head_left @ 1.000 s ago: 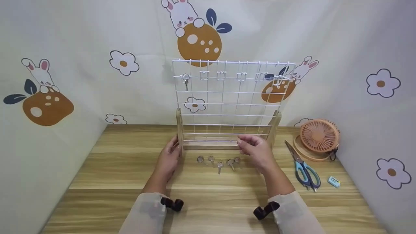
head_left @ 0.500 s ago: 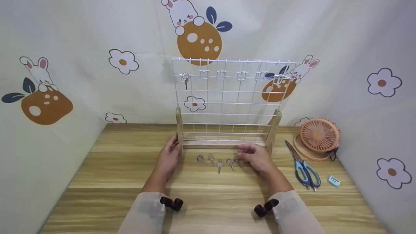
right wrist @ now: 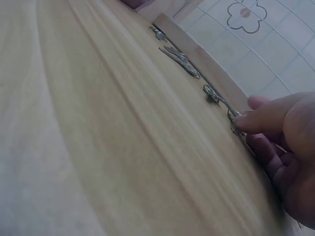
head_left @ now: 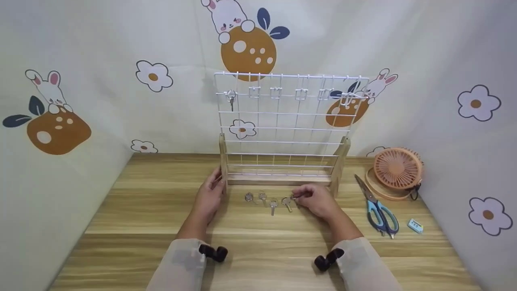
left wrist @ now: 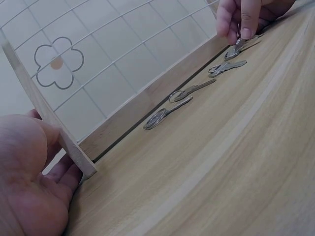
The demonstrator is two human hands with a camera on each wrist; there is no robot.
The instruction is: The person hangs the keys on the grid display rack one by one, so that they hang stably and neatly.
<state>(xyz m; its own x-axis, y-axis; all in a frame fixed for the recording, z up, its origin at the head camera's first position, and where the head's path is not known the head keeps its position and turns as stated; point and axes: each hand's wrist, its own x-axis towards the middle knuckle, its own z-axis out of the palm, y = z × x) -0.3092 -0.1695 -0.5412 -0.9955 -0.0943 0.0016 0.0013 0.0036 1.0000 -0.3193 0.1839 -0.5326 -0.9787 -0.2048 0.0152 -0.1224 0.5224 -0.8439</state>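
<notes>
A white wire grid rack with a wooden stand (head_left: pixel 278 182) stands upright on the table. My left hand (head_left: pixel 208 198) grips the stand's left wooden leg (left wrist: pixel 54 118), thumb in front, fingertips partly hidden behind it. At the right end of a row of keys on rings, my right hand (head_left: pixel 319 201) pinches a key (left wrist: pixel 239 45) between thumb and fingers, low over the wood. Left of it lie other keys, among them one key (head_left: pixel 287 203) close by and another key (head_left: pixel 273 207) near the middle. One key (head_left: pixel 232 104) hangs from the rack's leftmost hook.
Several white hooks (head_left: pixel 301 94) sit along the rack's upper wires. To the right are an orange fan (head_left: pixel 397 167), scissors (head_left: pixel 377 214) with blue handles, and a small light-blue packet (head_left: pixel 415 225). A patterned curtain (head_left: pixel 181 117) surrounds the wooden table (head_left: pixel 133 210).
My right hand has come down from in front of the rack's lower wires to the rightmost key and now pinches it. The left hand stays on the stand's leg.
</notes>
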